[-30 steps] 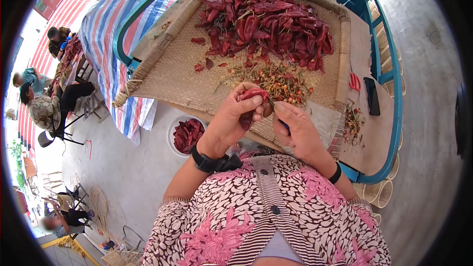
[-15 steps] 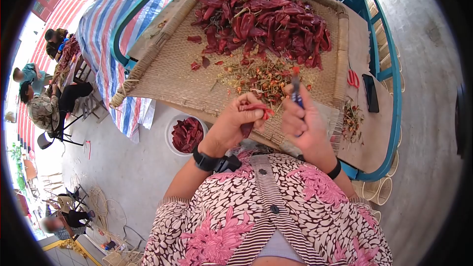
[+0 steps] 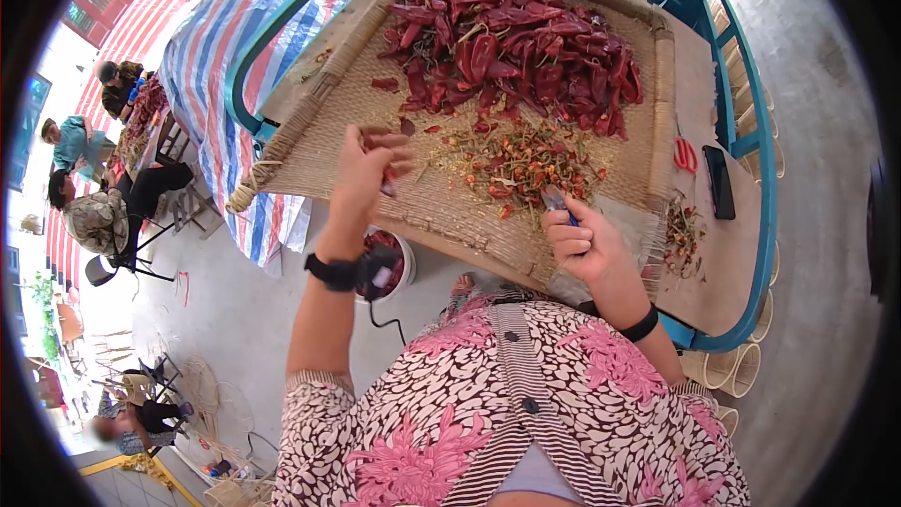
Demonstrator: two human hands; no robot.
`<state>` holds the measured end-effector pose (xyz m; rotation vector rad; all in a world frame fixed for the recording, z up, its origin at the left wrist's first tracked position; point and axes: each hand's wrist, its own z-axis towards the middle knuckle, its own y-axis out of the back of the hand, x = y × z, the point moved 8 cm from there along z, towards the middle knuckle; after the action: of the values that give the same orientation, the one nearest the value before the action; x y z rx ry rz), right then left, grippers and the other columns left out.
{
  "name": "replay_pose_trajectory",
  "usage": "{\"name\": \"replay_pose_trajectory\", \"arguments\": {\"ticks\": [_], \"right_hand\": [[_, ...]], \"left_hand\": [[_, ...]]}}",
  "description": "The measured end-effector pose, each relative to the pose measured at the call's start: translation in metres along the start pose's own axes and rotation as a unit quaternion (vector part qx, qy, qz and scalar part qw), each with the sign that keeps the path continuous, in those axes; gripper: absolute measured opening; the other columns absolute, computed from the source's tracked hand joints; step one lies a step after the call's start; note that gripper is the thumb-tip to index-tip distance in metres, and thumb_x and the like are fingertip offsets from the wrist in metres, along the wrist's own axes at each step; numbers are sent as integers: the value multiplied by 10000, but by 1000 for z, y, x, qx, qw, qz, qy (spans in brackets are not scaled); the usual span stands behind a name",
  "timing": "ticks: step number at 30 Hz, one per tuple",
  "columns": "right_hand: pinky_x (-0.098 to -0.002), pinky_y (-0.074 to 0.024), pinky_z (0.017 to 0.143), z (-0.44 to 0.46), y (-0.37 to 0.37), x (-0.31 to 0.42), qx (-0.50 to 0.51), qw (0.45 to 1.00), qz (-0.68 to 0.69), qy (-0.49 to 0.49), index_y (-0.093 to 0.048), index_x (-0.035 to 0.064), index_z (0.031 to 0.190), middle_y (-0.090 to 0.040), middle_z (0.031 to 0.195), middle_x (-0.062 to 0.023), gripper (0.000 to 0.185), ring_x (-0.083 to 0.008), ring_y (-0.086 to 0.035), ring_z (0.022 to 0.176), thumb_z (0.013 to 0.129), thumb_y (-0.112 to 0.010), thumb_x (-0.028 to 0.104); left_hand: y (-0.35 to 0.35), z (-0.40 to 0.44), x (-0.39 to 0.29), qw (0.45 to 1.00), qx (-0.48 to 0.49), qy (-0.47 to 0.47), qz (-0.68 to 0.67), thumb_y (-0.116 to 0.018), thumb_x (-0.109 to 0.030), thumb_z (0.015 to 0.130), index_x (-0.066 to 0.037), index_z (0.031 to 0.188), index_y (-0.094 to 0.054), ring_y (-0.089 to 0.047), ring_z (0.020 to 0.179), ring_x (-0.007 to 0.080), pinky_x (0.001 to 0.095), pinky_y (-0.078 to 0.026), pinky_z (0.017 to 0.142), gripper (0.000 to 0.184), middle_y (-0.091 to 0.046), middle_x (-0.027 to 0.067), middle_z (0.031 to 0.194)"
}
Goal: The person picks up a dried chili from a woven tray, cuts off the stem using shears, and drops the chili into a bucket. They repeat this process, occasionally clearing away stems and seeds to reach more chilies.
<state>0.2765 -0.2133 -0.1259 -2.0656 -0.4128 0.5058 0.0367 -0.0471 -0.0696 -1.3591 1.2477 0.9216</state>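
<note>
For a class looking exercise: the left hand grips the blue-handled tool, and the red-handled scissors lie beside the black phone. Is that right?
Not quite: the right hand, not the left hand, grips the blue-handled tool, as the head view shows. The red-handled scissors do lie beside the black phone.

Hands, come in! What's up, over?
Left hand over tray, grip unclear. Right hand gripping blue-handled tool. Red peppers heaped on tray. Left wristband partly blocks bucket.
</note>
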Motion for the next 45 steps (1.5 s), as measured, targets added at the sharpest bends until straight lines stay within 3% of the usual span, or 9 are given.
{"name": "replay_pose_trajectory", "arguments": {"ticks": [3, 5, 10, 18, 23, 31, 34, 37, 45], "right_hand": [[-192, -311, 356, 0, -6, 1, -16, 997, -48, 51, -543, 53, 1065, -462, 680, 19, 351, -40, -376, 435, 1022, -407, 373], [-191, -302, 356, 0, -8, 1, 42, 995, -71, 48, -544, 68, 1085, -472, 688, 20, 305, -40, -370, 431, 1014, -441, 346], [-191, -289, 354, -7, -14, -7, -78, 969, -193, 131, -527, 72, 1145, -485, 700, 25, 246, -37, -358, 431, 994, -496, 263], [-209, -313, 353, -21, -46, -31, -102, 900, -390, 166, -501, 59, 1178, -459, 671, 17, 231, -49, -351, 412, 994, -473, 197], [-229, -359, 484, -27, -61, -35, -145, 662, -691, 250, -524, 49, 1209, -457, 693, 23, 249, -56, -409, 545, 990, -461, 149], [-273, -391, 575, -26, -65, -26, -198, 597, -709, 319, -559, 23, 1154, -492, 688, -14, 236, -92, -472, 640, 986, -485, 171], [-282, -414, 607, -21, -70, -26, -199, 563, -726, 342, -558, 13, 1157, -521, 709, -49, 272, -110, -500, 661, 987, -493, 215], [-294, -435, 639, -17, -87, -25, -194, 543, -732, 364, -555, 4, 1157, -548, 734, -88, 313, -144, -528, 677, 988, -496, 261], [-306, -447, 648, -20, -117, -26, -148, 499, -740, 426, -563, -5, 1138, -585, 785, -123, 343, -181, -565, 703, 988, -514, 299]], "left_hand": [[17, 40, -8, 971, 53, 16, 231, -564, -31, 859, 18, 1004, -543, -639, 698, 193, 274, -527, 621, 154, -645, 103, 848], [17, 69, -15, 927, 66, -45, 366, -605, -86, 806, 17, 930, -595, -655, 769, 234, 338, -520, 659, 161, -662, 131, 852], [-11, 126, -19, 771, 106, -195, 597, -664, -200, 738, -42, 932, -661, -628, 890, 383, 445, -499, 784, 250, -667, 193, 945], [-32, 179, 1, 792, 41, -204, 574, -697, -188, 746, 8, 1009, -616, -642, 897, 387, 447, -503, 785, 338, -665, 219, 954], [-34, 179, 2, 818, -25, -135, 559, -689, -174, 751, 2, 1054, -509, -620, 973, 421, 486, -488, 833, 393, -644, 273, 982], [-21, 136, -27, 871, 64, -164, 458, -680, -145, 745, 59, 1013, -605, -661, 750, 315, 371, -513, 691, 345, -670, 209, 848], [-26, 92, -33, 951, 151, -36, 266, -631, -102, 834, 51, 1066, -601, -590, 555, 119, 241, -470, 496, 279, -666, 91, 838], [-43, 45, -30, 968, 217, 57, 114, -603, -92, 899, 36, 1140, -556, -516, 489, 44, 182, -374, 405, 276, -632, 36, 797], [-84, -39, -26, 970, 236, 11, 57, -626, -118, 927, -32, 1271, -500, -505, 489, 45, 187, -383, 406, 376, -605, 20, 774]]}}
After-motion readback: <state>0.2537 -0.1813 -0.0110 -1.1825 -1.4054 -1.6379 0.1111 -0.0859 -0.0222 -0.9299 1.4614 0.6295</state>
